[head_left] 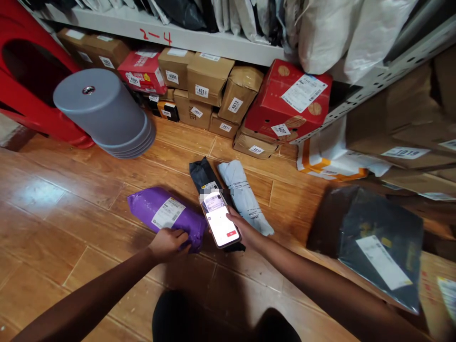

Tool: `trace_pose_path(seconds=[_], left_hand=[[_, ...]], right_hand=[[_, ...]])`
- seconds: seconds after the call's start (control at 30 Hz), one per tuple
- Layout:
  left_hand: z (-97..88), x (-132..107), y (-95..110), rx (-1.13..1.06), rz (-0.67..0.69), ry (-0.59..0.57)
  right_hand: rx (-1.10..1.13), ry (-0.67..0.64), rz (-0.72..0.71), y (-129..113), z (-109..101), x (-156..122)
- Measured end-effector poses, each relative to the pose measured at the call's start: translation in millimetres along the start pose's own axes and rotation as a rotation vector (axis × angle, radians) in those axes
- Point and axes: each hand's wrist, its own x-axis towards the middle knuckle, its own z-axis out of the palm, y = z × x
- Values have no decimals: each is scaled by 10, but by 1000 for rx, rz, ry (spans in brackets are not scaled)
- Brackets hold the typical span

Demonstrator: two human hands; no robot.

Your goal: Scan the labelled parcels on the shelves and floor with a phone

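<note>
My right hand (244, 228) is closed round a smartphone (221, 221) with a lit screen that shows a label picture and a red button. Beneath the phone lies a black plastic parcel (201, 172), mostly covered by it. A purple plastic parcel (144, 205) with a white shipping label rests on the floor to the left. At its near edge, my left hand (169, 244) has curled fingers that grip the purple plastic; the fingertips are partly hidden. A pale grey plastic parcel (244, 192) lies to the right of the phone, touched by neither hand.
Numbered cardboard boxes (204, 76) and a red box (288, 102) line the floor under a white shelf (213, 35). A blue-grey stool (107, 114) and a red plastic object (17, 76) stand left. A dark bagged parcel (381, 228) and stacked cartons are right.
</note>
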Motion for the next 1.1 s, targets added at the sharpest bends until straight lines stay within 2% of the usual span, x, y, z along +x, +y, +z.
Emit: trace_pose_path(seconds=[0.6, 0.97, 1.1], left_hand=[[46, 35, 33, -16, 47, 35], [49, 38, 40, -34, 48, 17], [45, 37, 36, -35, 57, 24]], right_hand=[[-9, 21, -19, -6, -18, 28], [-12, 13, -22, -4, -26, 23], [-8, -88, 4, -74, -40, -46]])
